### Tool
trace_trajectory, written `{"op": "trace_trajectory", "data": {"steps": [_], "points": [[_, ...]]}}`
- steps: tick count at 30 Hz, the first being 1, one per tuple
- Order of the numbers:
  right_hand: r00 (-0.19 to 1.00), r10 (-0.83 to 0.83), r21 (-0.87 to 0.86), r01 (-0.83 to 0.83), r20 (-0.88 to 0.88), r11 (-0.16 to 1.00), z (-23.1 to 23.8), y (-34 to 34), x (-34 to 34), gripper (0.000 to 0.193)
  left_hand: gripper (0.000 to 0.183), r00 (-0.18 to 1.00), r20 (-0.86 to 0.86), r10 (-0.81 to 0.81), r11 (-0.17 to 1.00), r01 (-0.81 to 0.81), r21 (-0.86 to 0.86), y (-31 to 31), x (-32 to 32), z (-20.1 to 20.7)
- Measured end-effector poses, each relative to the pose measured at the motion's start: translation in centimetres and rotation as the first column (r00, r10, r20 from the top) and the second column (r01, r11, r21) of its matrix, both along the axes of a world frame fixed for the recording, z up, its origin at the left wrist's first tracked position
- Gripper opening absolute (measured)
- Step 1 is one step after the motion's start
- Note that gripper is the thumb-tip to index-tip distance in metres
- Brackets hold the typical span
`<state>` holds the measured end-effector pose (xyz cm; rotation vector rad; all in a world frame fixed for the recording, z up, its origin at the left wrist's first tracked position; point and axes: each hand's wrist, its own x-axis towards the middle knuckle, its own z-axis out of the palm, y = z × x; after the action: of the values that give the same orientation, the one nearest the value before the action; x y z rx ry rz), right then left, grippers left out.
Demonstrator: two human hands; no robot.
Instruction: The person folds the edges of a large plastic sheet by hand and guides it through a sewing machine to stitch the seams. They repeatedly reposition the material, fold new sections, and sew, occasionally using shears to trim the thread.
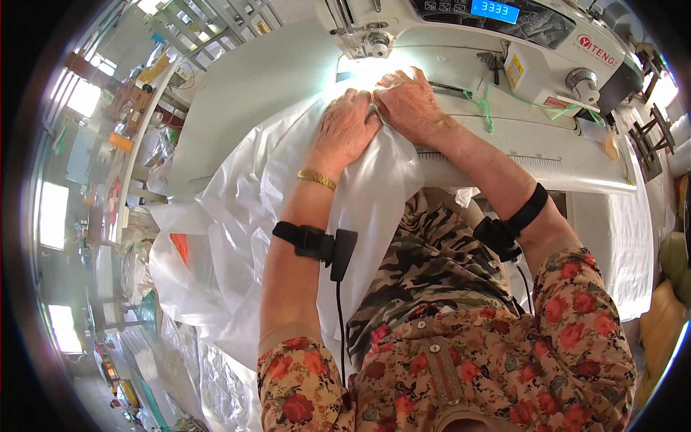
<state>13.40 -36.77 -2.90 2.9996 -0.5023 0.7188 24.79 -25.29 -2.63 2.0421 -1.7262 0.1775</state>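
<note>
A large shiny white sheet (pixel 263 169), thin fabric or plastic, drapes from the sewing machine (pixel 461 36) over the table's front edge and down past my lap. My left hand (pixel 347 128) presses its top part close in front of the needle area, fingers curled onto the material. Touching it on the right, my right hand (pixel 410 106) is closed with bent fingertips on the sheet's gathered edge. Bright lamp glare washes out the fingertips, the needle and the presser foot, so the exact grip there is hard to see.
The pale machine table (pixel 237 108) carries a printed ruler (pixel 536 160) along its front. Green thread (pixel 488 108) trails right of my right hand. White folded material (pixel 626 245) hangs at the right. A metal rack (pixel 216 29) stands behind at the left.
</note>
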Motion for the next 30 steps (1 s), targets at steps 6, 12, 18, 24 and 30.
{"op": "trace_trajectory", "data": {"steps": [6, 12, 18, 24, 30], "points": [[0.998, -0.004, -0.008, 0.004, -0.062, 1.000, 0.5, 0.2, -0.3, 0.019, 0.026, 0.999, 0.034, -0.019, 0.999, 0.020, -0.029, 1.4, -1.0, 0.0], [0.999, 0.044, -0.028, -0.044, 0.010, 0.999, 0.2, 0.1, -0.6, 0.018, 0.026, 0.999, 0.022, -0.042, 0.994, 0.044, -0.099, 1.6, -1.2, -0.4], [0.996, 0.087, -0.054, -0.086, 0.015, 0.995, 0.1, -0.2, -0.6, 0.014, 0.028, 1.000, 0.006, -0.030, 0.992, 0.030, -0.124, 1.4, -1.2, -1.4], [0.993, 0.115, -0.050, -0.114, 0.017, 0.992, 0.1, -0.2, -0.6, 0.021, 0.027, 1.000, 0.014, -0.018, 0.989, 0.020, -0.144, 1.5, -1.3, -1.1], [0.989, 0.146, 0.015, -0.146, 0.037, 0.989, -0.7, -0.7, -0.6, 0.026, 0.024, 0.996, -0.086, -0.005, 1.000, 0.004, -0.011, 1.3, -1.2, -0.6]]}}
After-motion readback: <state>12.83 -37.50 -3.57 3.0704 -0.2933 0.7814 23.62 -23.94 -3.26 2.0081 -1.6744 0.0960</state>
